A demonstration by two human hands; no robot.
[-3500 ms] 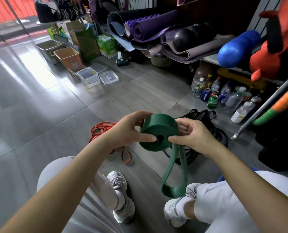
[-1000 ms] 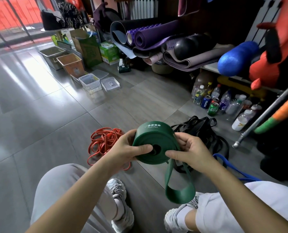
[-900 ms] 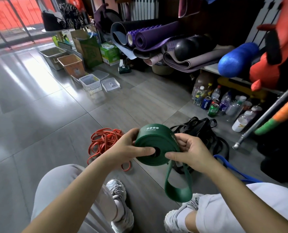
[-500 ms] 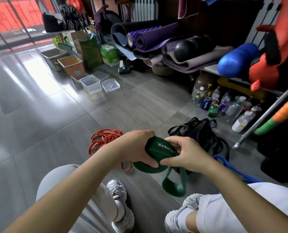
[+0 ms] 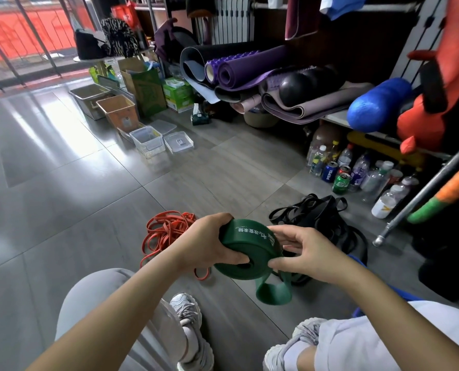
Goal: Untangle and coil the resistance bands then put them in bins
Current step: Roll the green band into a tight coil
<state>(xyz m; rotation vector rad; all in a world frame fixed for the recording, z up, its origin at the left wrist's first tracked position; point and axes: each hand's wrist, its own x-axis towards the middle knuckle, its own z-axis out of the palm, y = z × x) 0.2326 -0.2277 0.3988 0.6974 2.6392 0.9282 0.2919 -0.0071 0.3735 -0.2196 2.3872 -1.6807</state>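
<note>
Tail loop shorter vs 3.5 s ago: I log 1 green band (image 5: 249, 246), near-full coil above floor btwn knees, L hand (image 5: 209, 245) gripping its left side, R hand (image 5: 306, 253) pinching its right edge; 1 orange tangle (image 5: 166, 231) and 1 black tangle (image 5: 322, 218) behind, partly hidden by the hands; 1 clear bin (image 5: 148, 140) well apart.

The coiled band (image 5: 249, 253) sits between the left hand (image 5: 207, 247) and right hand (image 5: 303, 253). A tangle of thin bands (image 5: 166, 231) lies on the floor (image 5: 62, 210) just left, a heap of wider bands (image 5: 322, 218) behind on the right. Bins (image 5: 146, 139) stand farther back left, bottles (image 5: 356, 170) back right.
</note>
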